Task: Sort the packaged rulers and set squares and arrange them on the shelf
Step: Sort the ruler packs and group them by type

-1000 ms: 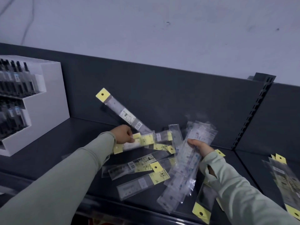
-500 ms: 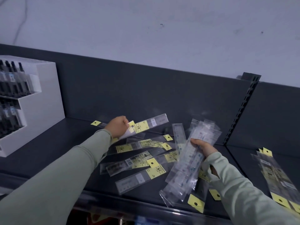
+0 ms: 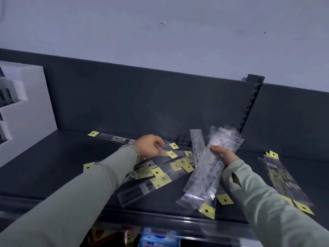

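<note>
Both hands are over the dark shelf [image 3: 53,168], well apart from each other. Left hand [image 3: 148,146] reaches out from a pale green sleeve [image 3: 80,193], its fingers curled and pinching the clear end of one flat package [image 3: 169,147] that carries a yellow hang tag; blur hides how firm the pinch is. Right hand [image 3: 224,155] is closed around a bundle of packaged rulers [image 3: 208,168] in clear wrappers. The bundle is held tilted, its top fanning up towards the back panel and its lower end hanging down near the shelf's front edge.

Between and below the hands lies a loose pile of packages [image 3: 160,177], long clear sleeves with yellow tags, crossing one another at many angles on the shelf. One lone package [image 3: 114,139] lies flat along the back of the shelf, apart from the pile to the left, its yellow tag pointing left. To the right, past a slotted upright [image 3: 251,104], a neat stack of packages [image 3: 283,177] rests on the next shelf section, the tags at both ends. A white stepped display box [image 3: 33,104] stands at the far left of the shelf. Whether any package holds a set square cannot be told.
</note>
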Tool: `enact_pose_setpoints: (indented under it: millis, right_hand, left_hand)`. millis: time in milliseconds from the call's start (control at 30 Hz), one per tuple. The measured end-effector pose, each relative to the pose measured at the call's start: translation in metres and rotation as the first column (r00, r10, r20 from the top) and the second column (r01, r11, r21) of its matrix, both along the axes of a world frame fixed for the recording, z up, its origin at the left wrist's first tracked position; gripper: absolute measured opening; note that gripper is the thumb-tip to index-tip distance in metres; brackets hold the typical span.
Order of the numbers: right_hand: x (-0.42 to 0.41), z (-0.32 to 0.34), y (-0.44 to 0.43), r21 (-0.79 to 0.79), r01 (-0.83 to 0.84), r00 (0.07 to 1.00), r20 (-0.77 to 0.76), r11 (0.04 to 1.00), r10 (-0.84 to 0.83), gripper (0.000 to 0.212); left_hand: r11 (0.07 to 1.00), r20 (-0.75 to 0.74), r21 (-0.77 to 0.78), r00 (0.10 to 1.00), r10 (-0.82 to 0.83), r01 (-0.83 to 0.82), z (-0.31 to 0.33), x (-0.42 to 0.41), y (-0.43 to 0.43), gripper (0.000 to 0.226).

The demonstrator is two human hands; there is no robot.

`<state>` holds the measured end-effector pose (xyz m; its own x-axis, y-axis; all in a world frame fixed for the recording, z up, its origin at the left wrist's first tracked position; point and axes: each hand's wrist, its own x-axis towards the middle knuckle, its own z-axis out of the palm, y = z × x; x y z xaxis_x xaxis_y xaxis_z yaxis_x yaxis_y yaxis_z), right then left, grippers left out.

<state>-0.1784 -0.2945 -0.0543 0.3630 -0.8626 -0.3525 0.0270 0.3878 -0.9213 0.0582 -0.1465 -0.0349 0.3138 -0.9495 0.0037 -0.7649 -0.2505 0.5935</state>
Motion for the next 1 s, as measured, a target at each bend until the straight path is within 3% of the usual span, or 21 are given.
enact_pose_setpoints:
  millis: [100, 267, 367, 433, 633, 767, 833, 900, 1000]
  right_hand:
    - [-0.012, 0.012, 0.009, -0.022, -0.029, 0.999, 0.013, 0.999, 0.03, 0.015]
    - [-0.034, 0.014, -0.009, -0.053, -0.051, 0.998, 0.043, 0.997, 0.053, 0.02]
    - [-0.049, 0.014, -0.018, -0.056, -0.074, 0.997, 0.029, 0.996, 0.076, 0.022]
    - [-0.057, 0.013, -0.025, -0.065, -0.084, 0.996, 0.009, 0.994, 0.085, 0.021]
    - [-0.075, 0.009, -0.042, -0.059, -0.148, 0.989, 0.012, 0.987, 0.149, 0.02]
    - [-0.084, 0.006, -0.051, -0.068, -0.178, 0.984, 0.018, 0.982, 0.179, 0.019]
    - [-0.09, 0.003, -0.055, -0.048, -0.191, 0.981, 0.017, 0.98, 0.192, 0.019]
    - [-0.094, 0.003, -0.055, -0.028, -0.188, 0.982, 0.017, 0.982, 0.188, 0.019]
    - [-0.095, 0.009, -0.049, -0.013, -0.193, 0.979, 0.065, 0.981, 0.193, 0.02]
  left_hand:
    - [0.989, 0.027, 0.127, 0.996, -0.082, 0.078, 0.001, -0.034, -0.014, 0.033]
    - [0.952, 0.102, 0.282, 0.982, -0.156, 0.122, -0.009, -0.084, -0.034, 0.052]
    - [0.93, 0.196, 0.36, 0.969, -0.148, 0.069, -0.01, -0.112, -0.039, 0.082]
    - [0.929, 0.232, 0.37, 0.965, -0.12, 0.026, -0.013, -0.122, -0.043, 0.086]
    - [0.913, 0.129, 0.408, 0.99, -0.053, -0.004, -0.02, -0.139, -0.057, 0.036]
    - [0.913, 0.347, 0.346, 0.933, 0.09, -0.217, -0.022, -0.132, -0.057, 0.014]
    - [0.909, 0.384, 0.282, 0.904, 0.186, -0.307, -0.02, -0.133, -0.054, 0.014]
    - [0.944, 0.252, 0.152, 0.935, 0.25, -0.293, -0.017, -0.143, -0.053, 0.024]
    - [0.987, -0.212, 0.005, 0.965, 0.155, -0.158, -0.009, -0.177, -0.053, 0.051]
